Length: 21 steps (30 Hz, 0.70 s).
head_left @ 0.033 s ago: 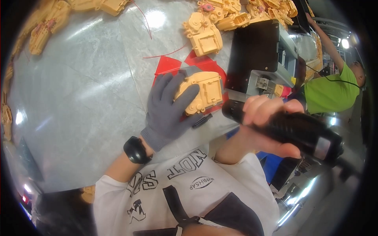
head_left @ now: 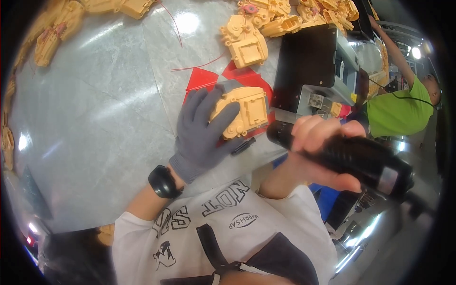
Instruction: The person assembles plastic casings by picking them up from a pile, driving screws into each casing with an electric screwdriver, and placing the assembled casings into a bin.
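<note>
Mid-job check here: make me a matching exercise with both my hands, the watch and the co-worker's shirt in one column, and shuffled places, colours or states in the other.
Column one
1. Left hand
2. Right hand
3. Watch
4. Co-worker's shirt

Column two
A. Strapped on the left wrist
B. Bright green
C. Bare, wrapped around a black tool
D. Grey-gloved, thumb lying over a yellow plastic part

Right pairs: 1-D, 2-C, 3-A, 4-B

Yellow plastic housings (head_left: 247,42) on grey table (head_left: 104,118)
</note>
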Each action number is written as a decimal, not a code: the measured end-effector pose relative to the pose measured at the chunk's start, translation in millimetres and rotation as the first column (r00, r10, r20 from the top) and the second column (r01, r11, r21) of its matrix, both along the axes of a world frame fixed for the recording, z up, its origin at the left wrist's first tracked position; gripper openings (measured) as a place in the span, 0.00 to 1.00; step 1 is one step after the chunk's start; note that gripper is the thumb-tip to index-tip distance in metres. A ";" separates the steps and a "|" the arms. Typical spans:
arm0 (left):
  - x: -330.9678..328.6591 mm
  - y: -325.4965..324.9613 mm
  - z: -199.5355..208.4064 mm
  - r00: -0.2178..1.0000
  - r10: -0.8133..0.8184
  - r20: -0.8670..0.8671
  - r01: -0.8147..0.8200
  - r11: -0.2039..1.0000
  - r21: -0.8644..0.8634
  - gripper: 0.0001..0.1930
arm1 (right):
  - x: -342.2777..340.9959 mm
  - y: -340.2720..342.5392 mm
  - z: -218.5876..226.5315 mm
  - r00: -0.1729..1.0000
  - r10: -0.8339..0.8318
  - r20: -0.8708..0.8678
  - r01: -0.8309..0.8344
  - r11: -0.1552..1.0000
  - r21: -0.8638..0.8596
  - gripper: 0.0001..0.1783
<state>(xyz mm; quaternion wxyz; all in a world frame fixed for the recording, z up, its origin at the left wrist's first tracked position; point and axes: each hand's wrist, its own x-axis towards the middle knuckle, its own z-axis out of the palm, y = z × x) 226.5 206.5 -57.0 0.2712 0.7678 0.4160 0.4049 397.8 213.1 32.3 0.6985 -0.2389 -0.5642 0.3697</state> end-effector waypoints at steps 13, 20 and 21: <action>2.0 3.6 2.0 0.999 -0.032 0.023 0.031 0.999 0.022 0.37 | -8.3 10.6 1.5 0.995 -0.099 0.007 0.099 0.974 -0.203 0.43; -0.9 3.4 7.3 0.994 -0.094 0.062 0.094 0.996 -0.003 0.39 | 55.5 -42.0 14.2 0.787 -0.572 -0.230 0.556 0.820 -0.139 0.44; -2.5 2.9 7.5 0.995 -0.095 0.044 0.095 0.995 -0.006 0.39 | 72.0 -46.3 19.2 0.762 -0.615 -0.203 0.604 0.788 -0.119 0.44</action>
